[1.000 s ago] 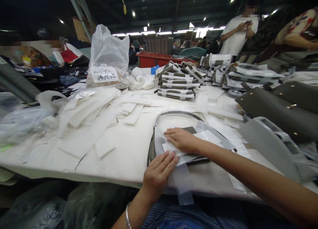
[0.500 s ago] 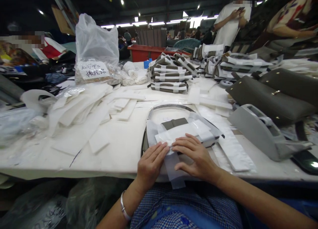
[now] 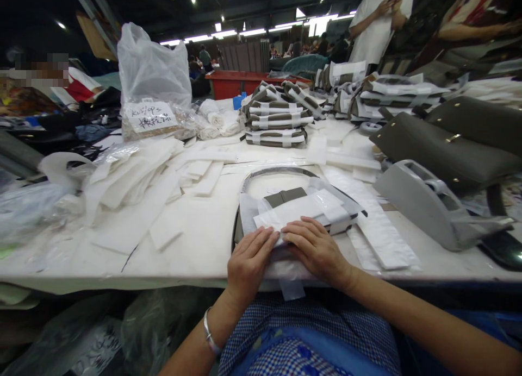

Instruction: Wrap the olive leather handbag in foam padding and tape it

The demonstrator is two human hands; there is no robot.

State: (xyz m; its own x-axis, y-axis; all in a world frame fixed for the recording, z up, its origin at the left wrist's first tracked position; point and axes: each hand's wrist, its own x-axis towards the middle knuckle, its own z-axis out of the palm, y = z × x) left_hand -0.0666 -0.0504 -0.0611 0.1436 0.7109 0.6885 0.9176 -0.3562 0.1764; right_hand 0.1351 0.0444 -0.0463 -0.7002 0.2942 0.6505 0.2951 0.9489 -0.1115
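A dark grey-brown handbag part (image 3: 285, 197) lies before me, partly wrapped in white foam sheet (image 3: 302, 212), with a curved dark strap behind it. My left hand (image 3: 249, 262) rests on the near edge of the wrapping, fingers stretched and side by side. Close against it, my right hand (image 3: 316, 250) lies on the same edge with its fingers extended, its thumb hidden beneath. From below the hands a clear strip (image 3: 292, 289) hangs over the table's front edge. What lies under the palms is hidden.
White foam pieces (image 3: 126, 183) are spread on the left, near a labelled plastic bag (image 3: 153, 93). A grey tape dispenser (image 3: 428, 205) stands to the right, beside dark bags (image 3: 448, 153). Wrapped pieces (image 3: 279, 118) are stacked behind. A person (image 3: 381, 25) stands farther back.
My right hand has come down and closer to the left, its thumb passing out of sight. Less of the clear strip shows below the hands. The view has shifted slightly.
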